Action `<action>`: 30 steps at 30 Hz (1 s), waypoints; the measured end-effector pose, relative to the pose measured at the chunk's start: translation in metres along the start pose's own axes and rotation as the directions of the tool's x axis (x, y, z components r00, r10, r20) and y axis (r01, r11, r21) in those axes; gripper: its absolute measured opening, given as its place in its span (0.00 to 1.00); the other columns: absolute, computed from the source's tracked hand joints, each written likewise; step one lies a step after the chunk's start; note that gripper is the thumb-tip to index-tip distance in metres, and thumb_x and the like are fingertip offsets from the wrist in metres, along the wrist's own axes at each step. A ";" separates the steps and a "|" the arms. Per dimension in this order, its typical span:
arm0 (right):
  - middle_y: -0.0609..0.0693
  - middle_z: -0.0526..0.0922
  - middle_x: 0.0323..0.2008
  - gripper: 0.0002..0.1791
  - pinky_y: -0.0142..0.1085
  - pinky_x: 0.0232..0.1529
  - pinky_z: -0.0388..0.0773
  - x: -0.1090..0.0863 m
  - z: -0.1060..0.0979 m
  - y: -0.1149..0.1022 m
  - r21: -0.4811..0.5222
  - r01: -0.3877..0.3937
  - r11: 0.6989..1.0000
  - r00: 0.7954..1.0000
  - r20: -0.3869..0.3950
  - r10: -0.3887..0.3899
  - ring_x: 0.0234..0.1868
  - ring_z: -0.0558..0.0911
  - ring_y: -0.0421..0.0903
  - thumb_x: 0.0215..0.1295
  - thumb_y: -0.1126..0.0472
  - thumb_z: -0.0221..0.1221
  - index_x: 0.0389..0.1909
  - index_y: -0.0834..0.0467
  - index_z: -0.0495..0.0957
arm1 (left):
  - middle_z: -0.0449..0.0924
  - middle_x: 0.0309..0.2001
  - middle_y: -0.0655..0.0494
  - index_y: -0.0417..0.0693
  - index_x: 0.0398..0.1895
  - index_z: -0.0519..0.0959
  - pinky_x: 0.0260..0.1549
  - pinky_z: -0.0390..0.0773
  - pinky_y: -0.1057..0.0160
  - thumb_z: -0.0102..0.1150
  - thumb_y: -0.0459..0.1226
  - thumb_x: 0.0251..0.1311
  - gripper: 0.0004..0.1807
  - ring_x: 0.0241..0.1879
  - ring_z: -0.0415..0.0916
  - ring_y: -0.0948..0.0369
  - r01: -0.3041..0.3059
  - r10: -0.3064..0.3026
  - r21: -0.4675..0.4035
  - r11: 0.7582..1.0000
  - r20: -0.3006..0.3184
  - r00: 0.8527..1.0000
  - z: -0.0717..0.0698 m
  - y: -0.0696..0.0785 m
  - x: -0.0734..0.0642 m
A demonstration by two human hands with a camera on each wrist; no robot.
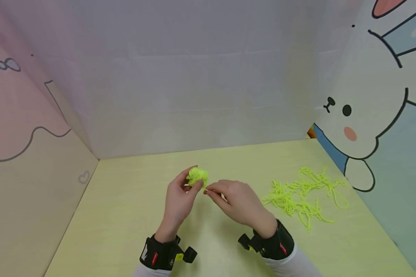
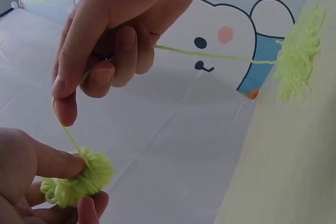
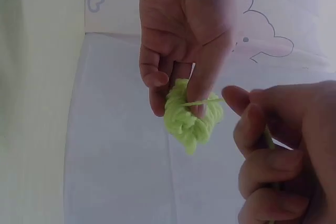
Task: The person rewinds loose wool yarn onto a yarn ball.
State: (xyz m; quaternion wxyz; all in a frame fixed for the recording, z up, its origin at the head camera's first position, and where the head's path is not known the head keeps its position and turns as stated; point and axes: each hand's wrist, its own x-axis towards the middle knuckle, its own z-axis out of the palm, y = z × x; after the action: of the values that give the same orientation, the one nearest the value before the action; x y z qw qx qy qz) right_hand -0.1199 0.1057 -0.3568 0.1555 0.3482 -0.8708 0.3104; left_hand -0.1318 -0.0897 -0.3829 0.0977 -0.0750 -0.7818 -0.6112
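Head view showed me one pale table (image 1: pixel 114 227); above it the right hand (image 1: pixel 239 202) angled inward, fingers curled in a pinch, near the left hand (image 1: pixel 179 198), raised, thumb and fingers gripping. I counted one loose yellow-green tangle (image 1: pixel 287 200) on the table's right side, one wound yarn bundle (image 1: pixel 197 175) in the left hand's hold, and one strand (image 2: pixel 215 54) running from tangle to bundle through the right hand, partly hidden by its fingers.
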 end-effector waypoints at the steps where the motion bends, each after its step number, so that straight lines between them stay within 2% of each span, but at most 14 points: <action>1: 0.39 0.85 0.34 0.07 0.31 0.24 0.76 0.001 -0.001 0.001 -0.002 -0.008 1.000 0.999 -0.039 0.008 0.25 0.73 0.32 0.70 0.54 0.61 0.43 0.49 0.86 | 0.81 0.47 0.55 0.55 0.61 0.77 0.26 0.78 0.69 0.68 0.37 0.61 0.24 0.34 0.75 0.55 -0.005 0.005 0.020 1.000 0.010 1.000 0.000 0.000 -0.001; 5: 0.39 0.84 0.32 0.06 0.31 0.21 0.73 0.002 -0.003 0.005 -0.013 -0.041 0.999 0.987 -0.155 0.038 0.23 0.70 0.34 0.68 0.56 0.62 0.41 0.50 0.86 | 0.81 0.47 0.58 0.61 0.61 0.77 0.28 0.80 0.67 0.67 0.35 0.61 0.24 0.35 0.76 0.56 -0.013 0.009 0.059 0.998 0.060 0.998 -0.001 0.003 -0.004; 9: 0.39 0.80 0.28 0.05 0.31 0.19 0.70 0.004 -0.004 0.010 -0.023 -0.053 0.998 0.977 -0.206 0.047 0.21 0.68 0.35 0.67 0.58 0.62 0.40 0.52 0.85 | 0.81 0.48 0.60 0.62 0.61 0.77 0.30 0.81 0.65 0.68 0.34 0.59 0.26 0.37 0.78 0.59 -0.009 0.000 0.073 0.997 0.127 0.992 -0.002 0.007 -0.007; 12: 0.40 0.79 0.28 0.05 0.32 0.19 0.70 0.005 -0.003 0.012 -0.021 -0.058 0.998 0.972 -0.230 0.052 0.21 0.68 0.36 0.67 0.58 0.63 0.39 0.52 0.85 | 0.81 0.50 0.60 0.61 0.62 0.77 0.33 0.82 0.66 0.69 0.34 0.59 0.27 0.39 0.78 0.59 -0.006 -0.005 0.057 0.998 0.194 0.981 -0.003 0.011 -0.008; 16: 0.40 0.80 0.28 0.06 0.32 0.19 0.70 0.006 -0.002 0.015 -0.011 -0.079 0.997 0.966 -0.248 0.073 0.21 0.68 0.36 0.68 0.57 0.63 0.40 0.53 0.86 | 0.81 0.53 0.55 0.57 0.64 0.75 0.40 0.83 0.66 0.68 0.33 0.60 0.28 0.44 0.79 0.58 0.015 0.002 -0.059 0.998 0.273 0.962 -0.006 0.016 -0.009; 20: 0.40 0.80 0.28 0.07 0.32 0.18 0.69 0.006 -0.002 0.016 0.008 -0.104 0.995 0.964 -0.243 0.103 0.21 0.67 0.36 0.68 0.55 0.62 0.41 0.52 0.86 | 0.79 0.56 0.48 0.49 0.65 0.73 0.45 0.83 0.64 0.66 0.33 0.61 0.27 0.50 0.78 0.54 0.069 -0.005 -0.196 0.978 0.311 0.950 -0.009 0.021 -0.009; 25: 0.38 0.80 0.28 0.08 0.32 0.19 0.70 0.005 0.000 0.015 0.039 -0.130 0.991 0.969 -0.207 0.136 0.21 0.68 0.36 0.69 0.53 0.61 0.43 0.49 0.86 | 0.76 0.55 0.40 0.41 0.63 0.71 0.46 0.83 0.62 0.65 0.32 0.62 0.26 0.51 0.77 0.49 0.135 -0.027 -0.306 0.943 0.332 0.943 -0.011 0.019 -0.009; 27: 0.38 0.80 0.28 0.09 0.32 0.20 0.70 0.004 0.001 0.015 0.043 -0.142 0.989 0.971 -0.188 0.148 0.21 0.68 0.36 0.69 0.54 0.61 0.44 0.49 0.86 | 0.75 0.57 0.39 0.39 0.64 0.70 0.47 0.82 0.62 0.64 0.32 0.63 0.27 0.52 0.77 0.48 0.139 -0.017 -0.341 0.930 0.337 0.941 -0.011 0.017 -0.009; 30: 0.38 0.80 0.27 0.09 0.32 0.19 0.70 0.004 0.001 0.013 0.041 -0.163 0.986 0.973 -0.159 0.168 0.21 0.68 0.36 0.69 0.55 0.62 0.46 0.50 0.86 | 0.73 0.59 0.40 0.38 0.65 0.69 0.47 0.82 0.65 0.63 0.34 0.65 0.26 0.52 0.76 0.50 0.135 -0.007 -0.380 0.915 0.319 0.948 -0.012 0.017 -0.010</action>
State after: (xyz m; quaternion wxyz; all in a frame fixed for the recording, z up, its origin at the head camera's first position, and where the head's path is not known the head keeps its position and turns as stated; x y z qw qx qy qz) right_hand -0.1319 0.1105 -0.3620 0.1942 0.2503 -0.8769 0.3616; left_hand -0.1174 -0.0976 -0.3667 -0.0664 -0.1598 -0.6495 -0.7404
